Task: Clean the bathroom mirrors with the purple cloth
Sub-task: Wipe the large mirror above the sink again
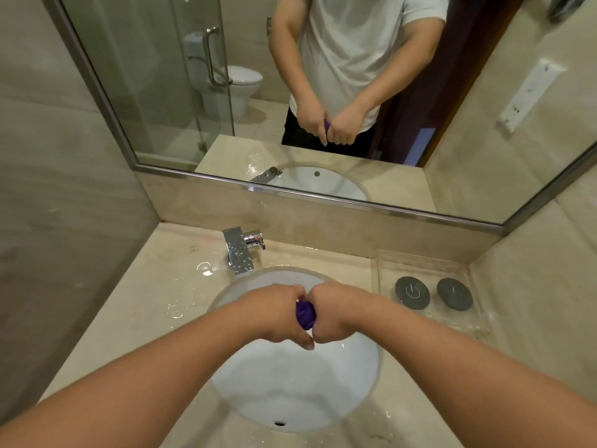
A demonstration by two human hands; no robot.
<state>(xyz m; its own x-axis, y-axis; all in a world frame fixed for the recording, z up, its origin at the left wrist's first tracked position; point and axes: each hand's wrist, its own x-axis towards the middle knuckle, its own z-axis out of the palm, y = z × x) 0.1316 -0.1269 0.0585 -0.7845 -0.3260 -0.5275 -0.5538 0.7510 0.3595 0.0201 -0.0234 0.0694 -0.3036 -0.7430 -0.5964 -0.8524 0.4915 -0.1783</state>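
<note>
There are two hands and one purple cloth (305,313). The left hand (277,313) and the right hand (336,315) meet knuckle to knuckle above the one white basin (290,392). The grip of each hand is clamped on the cloth, with the fingers curled round it. The cloth is bunched into a short thick roll, and only its middle part shows between the two fists. It hangs in the air over the back half of the basin and touches neither the basin nor the surface (129,318). One chrome faucet (239,250) stands behind the basin to the left, covered in drops, and its spout reaches to the basin rim. To the right of the basin lies one clear tray (387,263), and in it are two dark round discs (412,292) (454,293) side by side, not touching. Several small puddles lie on the surface to the left of the basin and near the faucet. One large mirror (161,76) with a metal frame fills the wall ahead, its lower edge well above the faucet. A low stone ledge lies between the frame and the surface. The surface is closed in by a wall on the left and a wall on the right. The tray sits near the right wall, and the open room lies over the basin.
</note>
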